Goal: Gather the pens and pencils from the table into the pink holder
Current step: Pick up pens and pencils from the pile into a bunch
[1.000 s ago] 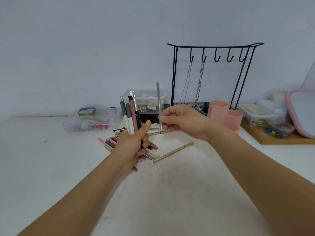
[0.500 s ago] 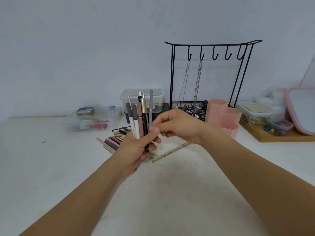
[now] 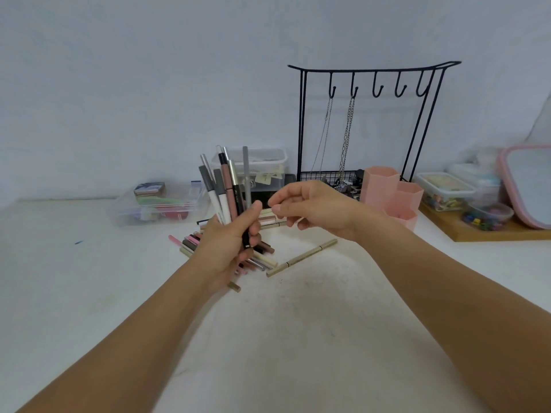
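My left hand (image 3: pixel 229 242) holds an upright bundle of pens (image 3: pixel 226 186), grey, white, pink and black, above the table. The grey pen (image 3: pixel 246 177) stands at the right side of that bundle. My right hand (image 3: pixel 316 210) hovers just right of the bundle, fingers loosely curled and holding nothing. Under my left hand lies a pile of pens and pencils (image 3: pixel 259 257) on the white table. One long beige pencil (image 3: pixel 301 257) lies apart to the right. The pink hexagonal holder (image 3: pixel 390 192) stands behind my right wrist.
A black wire hook stand (image 3: pixel 372 120) with chains rises behind the holder. Clear plastic boxes sit at the back left (image 3: pixel 158 207) and centre (image 3: pixel 262 168). A wooden tray (image 3: pixel 483 231) with containers and a pink-framed mirror (image 3: pixel 527 183) are at the right.
My right hand brought the grey pen to the bundle, my left hand took it, and my right hand let go and drew back slightly to the right.
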### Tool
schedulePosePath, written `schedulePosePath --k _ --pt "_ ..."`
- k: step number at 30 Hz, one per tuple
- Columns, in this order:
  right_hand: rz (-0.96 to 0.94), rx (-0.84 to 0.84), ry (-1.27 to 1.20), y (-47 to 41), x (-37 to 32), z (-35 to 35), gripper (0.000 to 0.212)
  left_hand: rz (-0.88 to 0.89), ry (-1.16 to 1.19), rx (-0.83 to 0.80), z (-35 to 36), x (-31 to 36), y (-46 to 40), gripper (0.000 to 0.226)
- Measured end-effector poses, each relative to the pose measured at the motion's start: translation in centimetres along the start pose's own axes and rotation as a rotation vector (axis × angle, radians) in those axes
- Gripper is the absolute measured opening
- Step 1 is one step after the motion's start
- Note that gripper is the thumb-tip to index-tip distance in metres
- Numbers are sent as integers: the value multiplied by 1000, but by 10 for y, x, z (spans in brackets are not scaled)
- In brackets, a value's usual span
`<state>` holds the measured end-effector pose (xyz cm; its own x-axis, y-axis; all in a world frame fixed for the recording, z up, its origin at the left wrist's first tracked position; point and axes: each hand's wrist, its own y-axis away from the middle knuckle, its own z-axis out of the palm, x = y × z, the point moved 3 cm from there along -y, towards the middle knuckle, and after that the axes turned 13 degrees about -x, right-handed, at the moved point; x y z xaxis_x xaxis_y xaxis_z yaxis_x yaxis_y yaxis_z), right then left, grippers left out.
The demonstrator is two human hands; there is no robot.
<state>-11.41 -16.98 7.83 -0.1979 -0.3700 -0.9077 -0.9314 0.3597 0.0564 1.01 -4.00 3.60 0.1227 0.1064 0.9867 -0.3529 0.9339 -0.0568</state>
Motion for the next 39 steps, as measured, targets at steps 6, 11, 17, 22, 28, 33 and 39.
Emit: schedulePosePath --k 6,11,17,22,28,33,39 --pt "75 94 484 -13 20 27 8 -18 96 101 -9 -1 -1 18" --pt "91 156 619 -20 35 46 8 -25 135 139 -11 -4 -3 21" --pt "199 266 568 -19 31 38 12 -16 121 196 -16 -6 -7 14" --pt "151 299 -89 -3 18 -2 4 -6 130 176 -16 -5 -8 3" --pt "39 280 -680 9 2 -21 5 -65 112 153 -12 -5 -3 19" --pt "26 76 -978 1 10 10 8 -32 179 62 -5 -5 -4 5" --pt "-7 -161 -873 -7 11 44 13 -67 187 -11 -4 -6 -6 45"
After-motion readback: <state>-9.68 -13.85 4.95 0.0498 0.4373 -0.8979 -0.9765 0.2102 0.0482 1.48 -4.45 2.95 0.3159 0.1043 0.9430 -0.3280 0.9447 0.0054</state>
